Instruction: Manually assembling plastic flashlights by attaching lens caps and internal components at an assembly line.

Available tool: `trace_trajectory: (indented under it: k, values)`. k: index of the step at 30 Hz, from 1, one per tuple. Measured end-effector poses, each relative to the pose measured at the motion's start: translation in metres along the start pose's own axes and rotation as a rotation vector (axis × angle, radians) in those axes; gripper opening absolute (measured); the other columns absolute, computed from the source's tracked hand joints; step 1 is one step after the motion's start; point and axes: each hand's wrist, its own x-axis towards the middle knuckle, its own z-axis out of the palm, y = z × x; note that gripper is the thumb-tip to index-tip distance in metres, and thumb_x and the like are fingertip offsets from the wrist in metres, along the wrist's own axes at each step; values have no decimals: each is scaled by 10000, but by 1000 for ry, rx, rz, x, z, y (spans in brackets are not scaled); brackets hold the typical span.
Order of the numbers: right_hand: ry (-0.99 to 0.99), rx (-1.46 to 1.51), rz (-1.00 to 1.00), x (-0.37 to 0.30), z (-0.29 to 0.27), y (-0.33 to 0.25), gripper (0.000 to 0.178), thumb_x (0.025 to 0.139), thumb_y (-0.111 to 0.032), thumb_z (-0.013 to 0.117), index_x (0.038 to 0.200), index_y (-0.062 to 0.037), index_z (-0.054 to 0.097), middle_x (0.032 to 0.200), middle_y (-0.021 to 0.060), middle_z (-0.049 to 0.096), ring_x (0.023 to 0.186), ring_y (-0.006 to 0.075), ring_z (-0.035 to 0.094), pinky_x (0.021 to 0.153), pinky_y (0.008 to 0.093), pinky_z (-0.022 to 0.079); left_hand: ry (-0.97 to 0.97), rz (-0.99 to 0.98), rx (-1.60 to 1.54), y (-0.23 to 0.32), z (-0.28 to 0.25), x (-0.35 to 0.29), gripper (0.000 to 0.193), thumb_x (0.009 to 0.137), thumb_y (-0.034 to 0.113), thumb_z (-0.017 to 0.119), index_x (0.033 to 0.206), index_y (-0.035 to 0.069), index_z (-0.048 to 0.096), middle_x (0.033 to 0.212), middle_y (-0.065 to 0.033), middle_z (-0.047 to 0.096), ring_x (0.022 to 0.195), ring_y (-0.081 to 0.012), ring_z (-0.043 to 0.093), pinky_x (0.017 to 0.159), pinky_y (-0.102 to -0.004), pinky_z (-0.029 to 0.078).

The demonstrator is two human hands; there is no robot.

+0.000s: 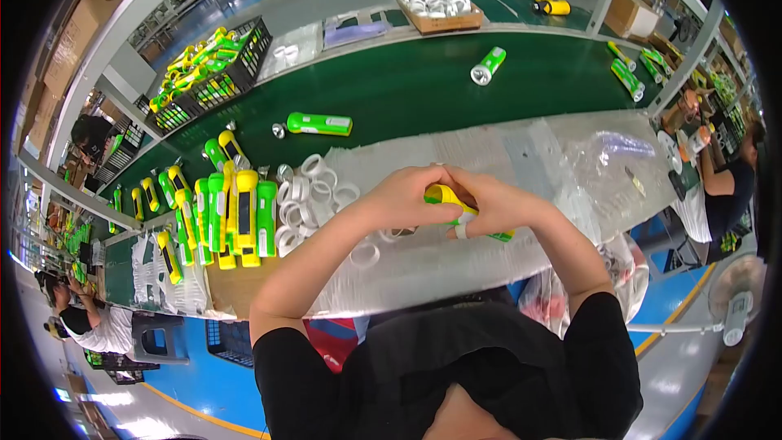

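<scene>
In front of my chest, over the work surface, both hands are wrapped round a yellow and green flashlight [442, 194]. My left hand [407, 198] curls its fingers about the yellow end. Closed on the same flashlight from the other side is my right hand [498, 198], with a white band on one finger; a green end pokes out below it. The fingers hide most of the flashlight. White plastic rings [312, 193] lie loose beside my left forearm. Left of them, green and yellow flashlights [237, 208] lie packed together in a pile.
Beyond the plastic-covered work surface [423, 269] runs a green conveyor belt [391, 73] with scattered flashlights. A black crate [232, 81] of flashlights and a cardboard box [444, 24] of white rings stand at its far side. Other people sit at both sides.
</scene>
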Motion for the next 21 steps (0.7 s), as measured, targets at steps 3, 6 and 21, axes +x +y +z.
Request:
trace_trajectory:
  k: [3,6,21]
  values:
    - [23,552,-35,-7,43,15,880,713,-99,668,1490,-42,258,1356,209,509,1238,337,519,1045,388,397,39,-141,-166,-6,24,-30,620,804,403,746,1271,69,512,1010,-96,697,868,-200,673,750,-334,509]
    - [254,250,-70,-22,74,30,841,746,-174,696,1467,-52,283,1295,205,542,1189,327,555,1009,388,425,96,-235,-464,-4,52,-59,561,826,327,747,1274,75,522,975,-94,687,791,-143,660,710,-296,509]
    - [232,732,-86,-42,140,0,506,926,-350,635,1263,8,517,1188,139,577,1143,218,533,923,348,443,551,322,-32,17,106,-72,310,848,272,569,1082,102,682,1069,-33,688,1019,-254,587,933,-422,344]
